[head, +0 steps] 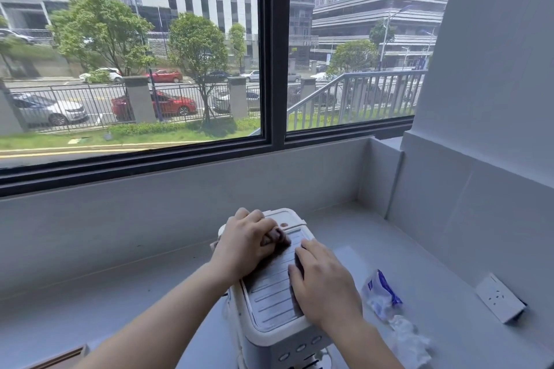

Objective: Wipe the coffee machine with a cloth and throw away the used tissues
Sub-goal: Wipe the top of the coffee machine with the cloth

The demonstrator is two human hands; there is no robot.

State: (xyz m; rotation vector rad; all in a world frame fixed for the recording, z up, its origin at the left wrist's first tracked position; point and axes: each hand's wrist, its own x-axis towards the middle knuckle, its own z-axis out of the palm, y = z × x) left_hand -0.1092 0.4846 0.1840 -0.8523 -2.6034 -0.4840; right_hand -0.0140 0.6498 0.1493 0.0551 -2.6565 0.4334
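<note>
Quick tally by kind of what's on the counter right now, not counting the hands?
Coffee machine: 1
Cloth, gripped by left hand: 1
Tissue pack: 1
Crumpled tissue clump: 1
Total: 4

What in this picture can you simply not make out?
1. Head view: the front and base of the coffee machine, cut off by the bottom edge.
2. Head view: most of the cloth, bunched under the left hand.
3. Head view: the print on the tissue packet, too small and blurred to read.
4. Head view: the part of the machine top that the right hand covers.
</note>
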